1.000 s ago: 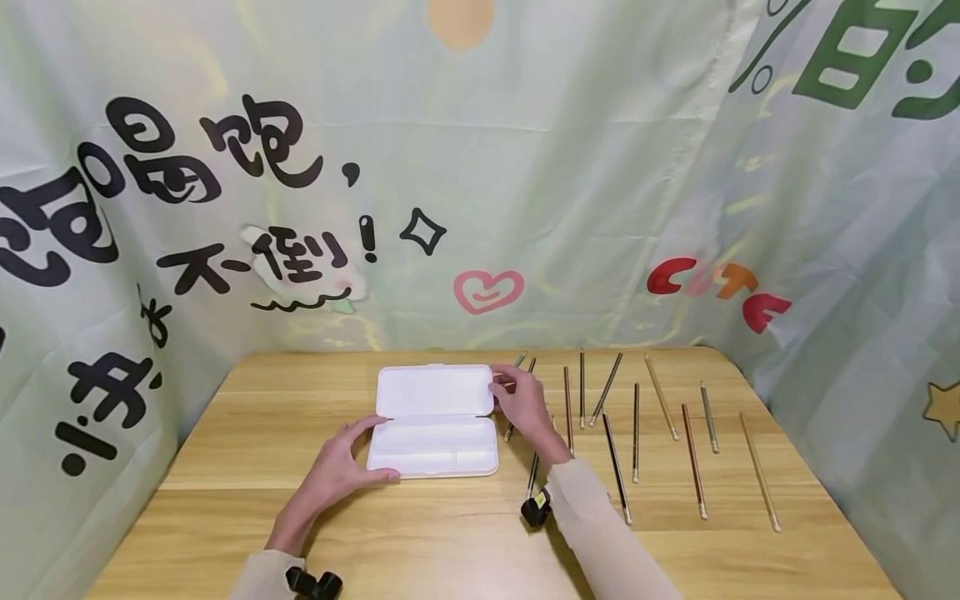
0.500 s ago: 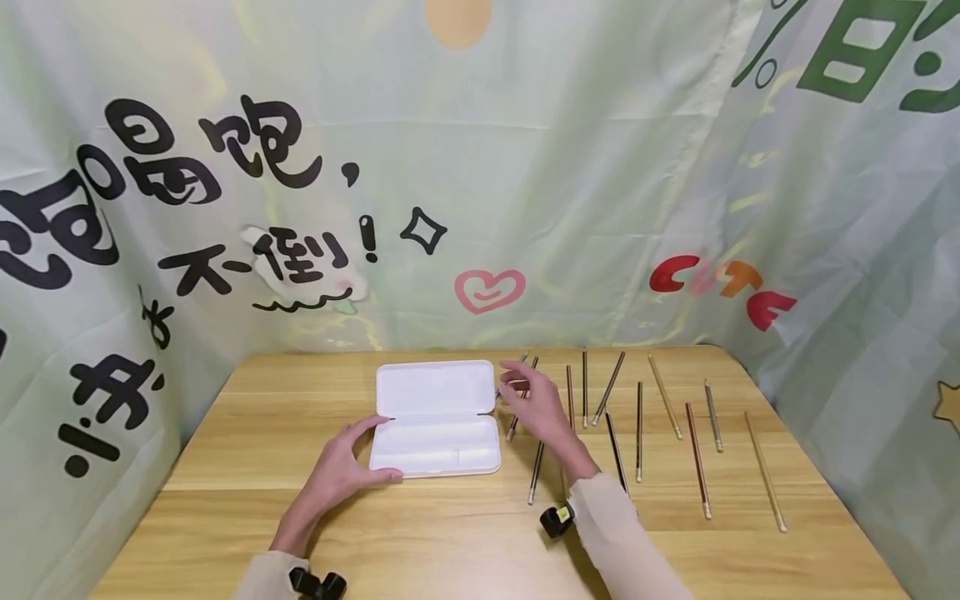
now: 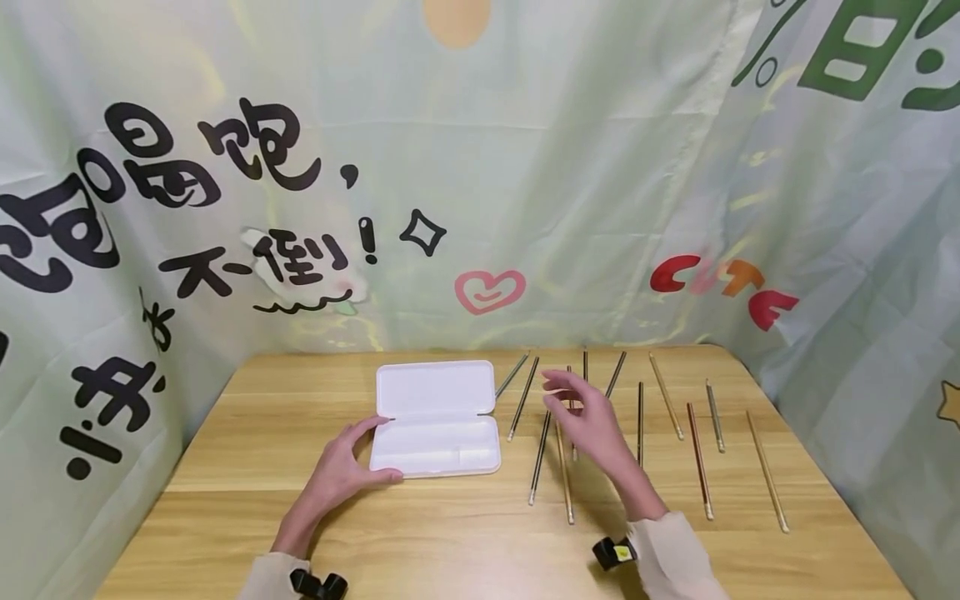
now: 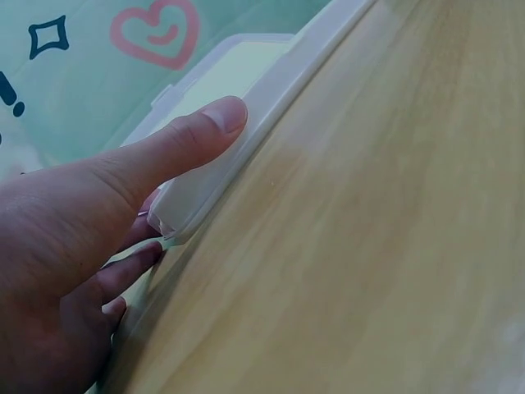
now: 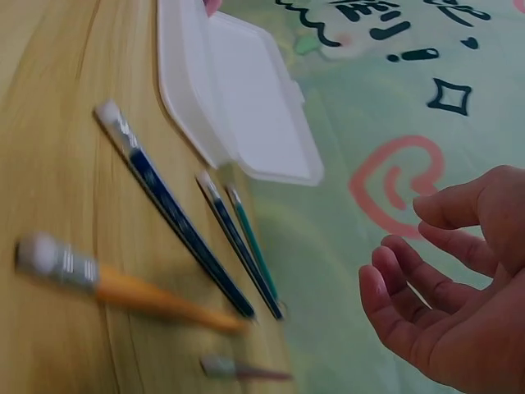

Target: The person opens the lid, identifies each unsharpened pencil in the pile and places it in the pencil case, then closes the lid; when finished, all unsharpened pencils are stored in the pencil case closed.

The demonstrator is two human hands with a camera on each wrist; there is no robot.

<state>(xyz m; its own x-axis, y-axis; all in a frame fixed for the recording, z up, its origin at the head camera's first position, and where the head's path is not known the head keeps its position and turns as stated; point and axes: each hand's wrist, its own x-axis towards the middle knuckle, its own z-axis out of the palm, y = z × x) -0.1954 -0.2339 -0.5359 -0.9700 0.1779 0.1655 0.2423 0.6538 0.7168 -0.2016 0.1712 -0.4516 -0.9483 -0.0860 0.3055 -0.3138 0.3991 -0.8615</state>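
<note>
The empty right hand [image 3: 592,417] has moved from the open pencil case [image 3: 420,435] to above pencils [image 3: 540,458]. The left hand [image 3: 341,469] alone grips the case.

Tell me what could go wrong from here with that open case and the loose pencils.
Reaching down, the right hand might knock the tan pencil into the dark pencil beside it.
The green pencil lies close beside the white case, so shifting the case could roll it.
The left hand steadies only the case's left end, so a bump at the right might swivel it.
</note>
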